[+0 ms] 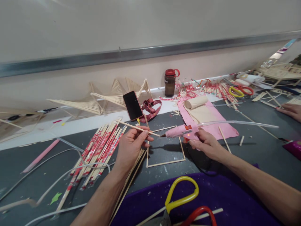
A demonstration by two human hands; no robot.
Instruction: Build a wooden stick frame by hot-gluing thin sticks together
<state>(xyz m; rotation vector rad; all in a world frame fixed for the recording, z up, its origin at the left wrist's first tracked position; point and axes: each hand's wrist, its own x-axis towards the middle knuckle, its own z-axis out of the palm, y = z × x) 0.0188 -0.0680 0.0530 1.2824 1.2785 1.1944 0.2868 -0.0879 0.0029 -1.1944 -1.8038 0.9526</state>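
My left hand (131, 146) pinches a thin wooden stick (137, 128) that slants from upper left to lower right. Its right end meets the nozzle of a pink hot glue gun (180, 131), which my right hand (207, 145) grips. A clear glue stick (237, 123) pokes out of the gun's back toward the right. Both are held just above a square frame of wooden sticks (166, 163) lying on the dark table (258, 157).
Wrapped chopsticks (98, 153) lie left of my hand. A phone (133, 105) leans on a stick structure (103, 99). A brown bottle (170, 82), pink paper (225, 130), yellow-handled scissors (181, 194) on purple cloth (211, 201) and another person's hand (290, 110) are nearby.
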